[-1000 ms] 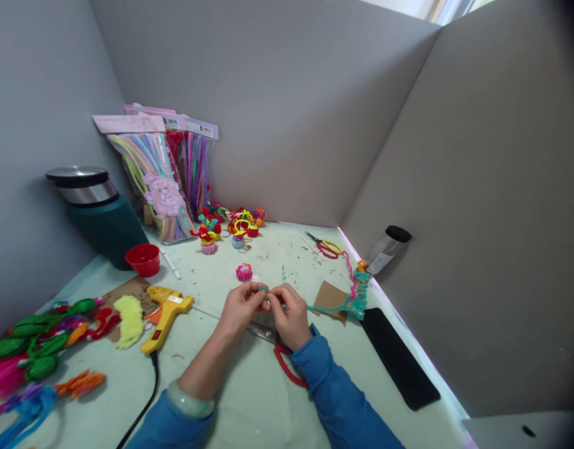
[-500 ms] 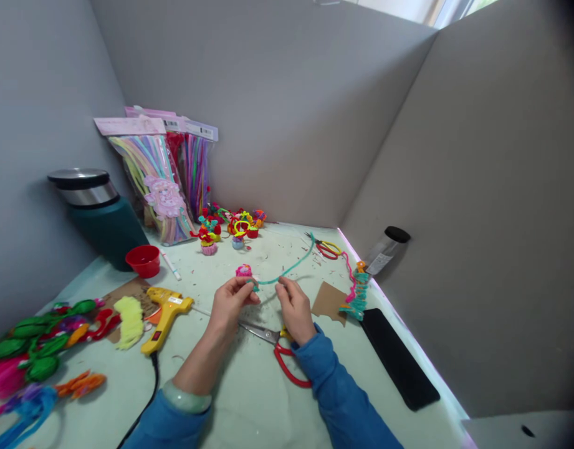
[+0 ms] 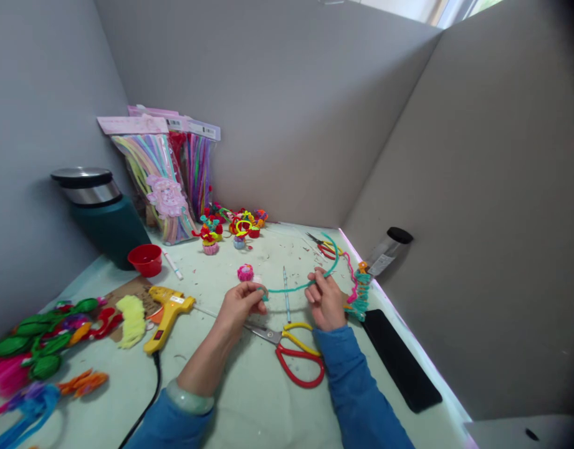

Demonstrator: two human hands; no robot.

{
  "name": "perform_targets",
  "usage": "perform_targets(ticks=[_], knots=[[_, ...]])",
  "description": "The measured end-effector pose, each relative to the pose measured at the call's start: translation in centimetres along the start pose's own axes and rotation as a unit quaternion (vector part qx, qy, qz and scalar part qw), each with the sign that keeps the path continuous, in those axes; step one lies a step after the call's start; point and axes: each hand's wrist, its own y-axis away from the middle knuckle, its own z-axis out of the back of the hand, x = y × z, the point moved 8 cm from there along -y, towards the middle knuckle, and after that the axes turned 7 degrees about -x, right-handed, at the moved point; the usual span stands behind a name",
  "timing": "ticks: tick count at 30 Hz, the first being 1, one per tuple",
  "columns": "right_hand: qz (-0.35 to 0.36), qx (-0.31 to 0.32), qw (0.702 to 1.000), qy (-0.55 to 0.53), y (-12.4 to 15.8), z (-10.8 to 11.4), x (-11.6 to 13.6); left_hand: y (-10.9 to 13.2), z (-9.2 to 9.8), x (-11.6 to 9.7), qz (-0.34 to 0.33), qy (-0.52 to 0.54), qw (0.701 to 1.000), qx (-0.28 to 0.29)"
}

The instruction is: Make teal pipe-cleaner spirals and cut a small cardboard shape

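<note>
A teal pipe cleaner (image 3: 289,290) stretches between my two hands, its free end curving up at the right. My left hand (image 3: 242,305) pinches its left end, where a small teal coil shows at the fingertips. Farther along, my right hand (image 3: 325,300) grips the same strand between thumb and fingers. Under and between my hands lie large scissors (image 3: 300,365) with red and yellow handles; part of their blades is behind my left hand. A thin pencil-like stick (image 3: 287,296) lies beneath the strand. Just beyond my left hand sits a small pink fuzzy piece (image 3: 245,272).
At left are a yellow glue gun (image 3: 165,318), a red cup (image 3: 145,259), a teal bottle (image 3: 104,212) and bundled pipe cleaners (image 3: 38,340). Bags of pipe cleaners (image 3: 151,174) lean behind. Small scissors (image 3: 328,248), a clear jar (image 3: 387,252) and a black phone-like slab (image 3: 401,362) stand right.
My right hand has slid rightward along the pipe cleaner, away from my left hand, leaving a longer stretch between them. The scissors' handles and the thin stick now show. My left hand has barely moved.
</note>
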Motion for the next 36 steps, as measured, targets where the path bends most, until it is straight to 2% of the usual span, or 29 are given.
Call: perform_targets(ticks=[5,9,12,14,16,19,21,23,25,30,36], knots=[[0.025,-0.037,0.996,-0.081,-1.3,1.9,1.8,-0.3,0.5,0.1,0.019,0.075,0.997,-0.006],[0.09,-0.062,0.987,-0.115,-2.3,3.4,3.7,-0.4,0.8,-0.2,0.036,0.149,0.988,-0.017],[0.154,-0.057,0.983,-0.083,-2.2,3.5,5.0,-0.3,0.7,-0.4,0.045,0.176,0.983,-0.015],[0.209,-0.042,0.977,-0.001,-1.5,2.8,5.5,-0.2,0.6,-0.6,0.038,0.178,0.983,-0.013],[0.28,-0.013,0.949,0.145,-0.2,1.2,5.6,-0.1,0.4,-0.9,0.021,0.168,0.986,-0.002],[0.372,0.091,0.849,0.365,2.4,-2.3,4.1,0.3,-0.2,-1.2,0.003,0.138,0.99,0.028],[0.397,0.154,0.791,0.44,3.7,-3.9,2.6,0.6,-0.6,-1.3,-0.002,0.12,0.992,0.047],[0.402,0.183,0.76,0.477,4.4,-4.6,1.4,0.7,-0.8,-1.3,-0.007,0.107,0.993,0.058],[0.4,0.189,0.751,0.491,4.5,-4.8,0.9,0.8,-0.9,-1.3,-0.009,0.098,0.993,0.062],[0.401,0.174,0.754,0.49,4.3,-4.5,0.7,0.9,-1.1,-1.2,-0.012,0.078,0.995,0.065],[0.381,0.203,0.743,0.511,4.6,-4.8,-0.3,1.0,-1.4,-1.2,-0.014,0.063,0.995,0.071]])
